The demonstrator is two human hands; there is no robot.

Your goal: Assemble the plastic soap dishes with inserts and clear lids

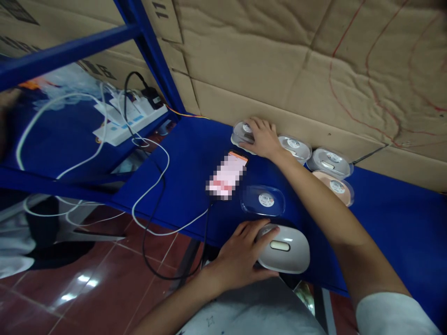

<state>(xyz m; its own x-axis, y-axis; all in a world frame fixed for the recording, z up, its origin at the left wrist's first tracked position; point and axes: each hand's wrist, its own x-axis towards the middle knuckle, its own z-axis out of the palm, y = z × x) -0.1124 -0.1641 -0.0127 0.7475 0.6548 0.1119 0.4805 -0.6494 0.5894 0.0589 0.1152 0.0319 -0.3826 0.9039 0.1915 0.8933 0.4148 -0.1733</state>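
Observation:
My left hand [246,253] is closed around the left side of a rounded grey case [296,251] at the front edge of the blue shelf; an oblong white piece is set in its top. Stretched to the back, my right hand [263,138] grips another grey case under a clear cover [240,132], its fingers over the right end. Between the hands lies a loose clear cover [247,204] with a round white label. Right of my right hand stand two covered grey cases, one [295,150] and another [330,163], and a peach one [337,187].
A lit phone [226,174], its screen blurred, lies on the blue shelf [391,218] with a cable attached. White and black cables hang over the left edge. A white power strip [129,123] sits at left. Cardboard [261,60] walls off the back. Part of another person [7,107] shows far left.

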